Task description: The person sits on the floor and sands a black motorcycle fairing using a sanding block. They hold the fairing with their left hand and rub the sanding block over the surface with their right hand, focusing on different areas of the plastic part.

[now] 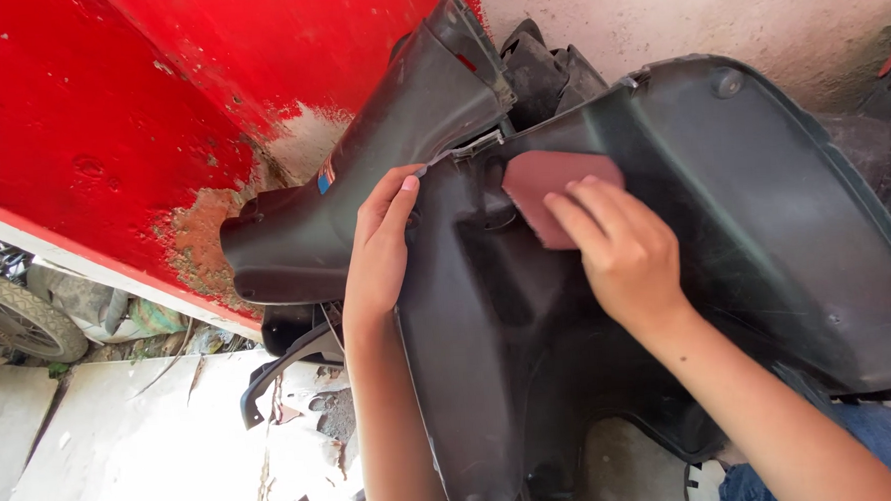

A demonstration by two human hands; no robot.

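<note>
One large black plastic scooter panel (727, 268) is seen tilted upright, propped against one red wall (109, 105) with flaked paint. One piece of reddish-brown sandpaper (543, 181) is pressed flat against the upper middle of the panel's inner face by the right hand (621, 248), fingers extended over the sheet, not curled shut. The panel's left edge is gripped by the left hand (377, 248), fingers wrapped round the rim near the top. One second black moulded part (381, 153) is noted behind, leaning on the wall. Loose black trim pieces (286, 373) are seen on the pale concrete floor (124, 445). One tyre (23, 319) is visible at the far left.
</note>
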